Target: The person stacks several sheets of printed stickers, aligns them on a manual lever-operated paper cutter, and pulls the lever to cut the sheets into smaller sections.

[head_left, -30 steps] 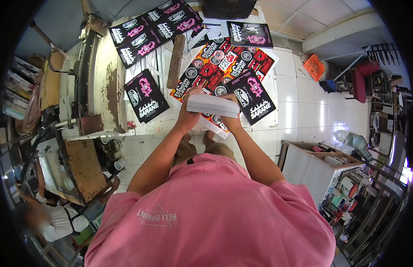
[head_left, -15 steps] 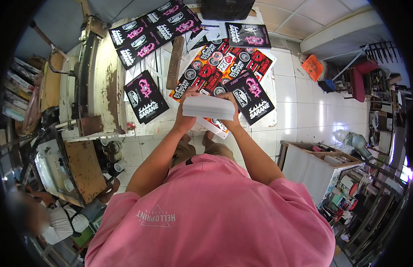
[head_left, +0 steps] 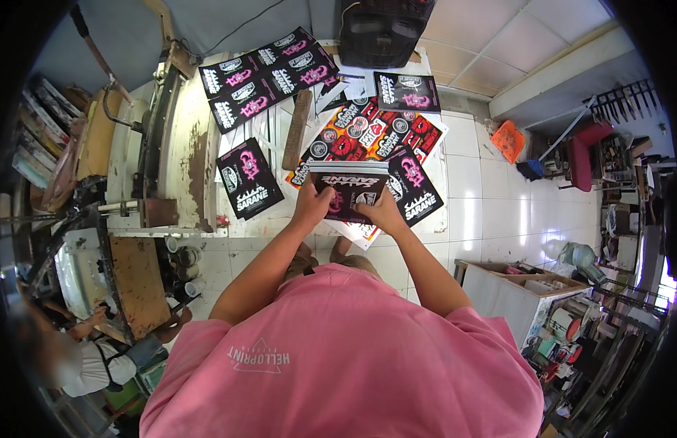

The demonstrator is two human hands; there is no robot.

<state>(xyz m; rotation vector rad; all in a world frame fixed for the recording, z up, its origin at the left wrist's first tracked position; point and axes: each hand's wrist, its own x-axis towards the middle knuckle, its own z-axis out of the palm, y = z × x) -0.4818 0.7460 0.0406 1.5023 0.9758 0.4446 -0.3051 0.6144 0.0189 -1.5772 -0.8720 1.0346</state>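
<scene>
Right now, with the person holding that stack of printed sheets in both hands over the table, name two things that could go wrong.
1. The stack of black printed sheets is pinched only at its lower corners by the left hand and right hand; loose sheets might slide out.
2. More dark printed sheets overlap across the white worktable below; setting the stack down could shift or crease them.

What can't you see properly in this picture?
- Head view: the stack of black printed sheets shows only its top sheet; the rest lie hidden under it.
- The left hand and right hand have their fingers tucked behind the stack.
- The sheets on the floor overlap and cover one another.
- The shelves at the right rim look too small and bent.
</scene>
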